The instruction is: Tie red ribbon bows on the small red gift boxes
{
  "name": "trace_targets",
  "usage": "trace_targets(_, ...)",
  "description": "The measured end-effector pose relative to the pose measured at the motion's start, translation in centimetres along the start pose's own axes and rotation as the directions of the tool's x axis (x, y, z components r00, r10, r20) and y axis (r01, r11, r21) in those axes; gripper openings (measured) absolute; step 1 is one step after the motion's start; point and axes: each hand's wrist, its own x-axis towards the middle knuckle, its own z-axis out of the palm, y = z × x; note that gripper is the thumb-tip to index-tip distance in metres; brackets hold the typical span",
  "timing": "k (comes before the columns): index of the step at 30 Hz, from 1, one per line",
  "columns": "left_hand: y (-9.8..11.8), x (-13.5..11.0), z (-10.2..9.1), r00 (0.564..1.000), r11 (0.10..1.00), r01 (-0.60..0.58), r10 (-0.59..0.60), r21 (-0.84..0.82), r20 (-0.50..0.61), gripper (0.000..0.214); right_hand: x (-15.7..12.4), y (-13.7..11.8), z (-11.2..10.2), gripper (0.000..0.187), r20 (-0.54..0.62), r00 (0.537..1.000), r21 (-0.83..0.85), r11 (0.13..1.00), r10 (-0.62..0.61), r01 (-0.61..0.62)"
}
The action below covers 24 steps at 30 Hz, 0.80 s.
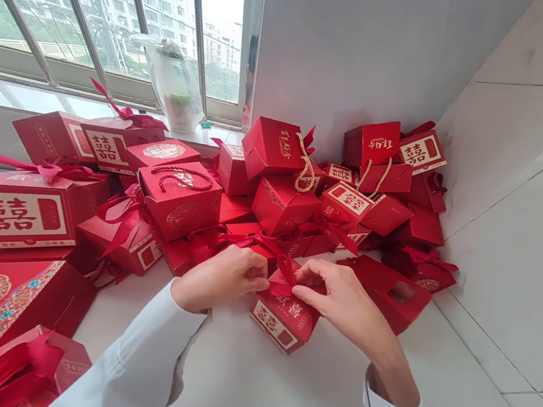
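The left hand (219,278) and the right hand (341,299) each held the red ribbon (281,289) in a narrow grip, just above the small red gift box (282,321). Its long axis lay across, and the right hand was slightly nearer.

red ribbon (281,284) partly hidden by left hand (220,278) and right hand (344,296), lower-left gift box (55,358) cut off by the edge
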Motion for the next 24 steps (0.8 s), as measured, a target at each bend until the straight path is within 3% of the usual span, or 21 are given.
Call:
trace_targets(11, 0.3, -0.3, -0.2, 0.999, 0.999, 0.03, -0.029, 0.045, -0.019, 0.015, 0.2, -0.4, 0.7, 0.011, -0.02, 1.0, -0.071, 0.997, 0.012, -0.013)
trace_targets(16, 0.4, -0.6, -0.3, 0.999, 0.998, 0.036, -0.035, 0.043, -0.007, 0.015, -0.3, -0.3, -1.0, 0.009, 0.067, 0.997, -0.003, 0.999, 0.045, -0.044)
trace_targets(24, 0.3, -0.3, -0.2, 0.999, 0.998, 0.035, -0.035, 0.046, -0.006, 0.015, -1.1, 2.2, -4.0, 0.02, 0.042, 0.998, -0.1, 0.994, 0.049, -0.045)
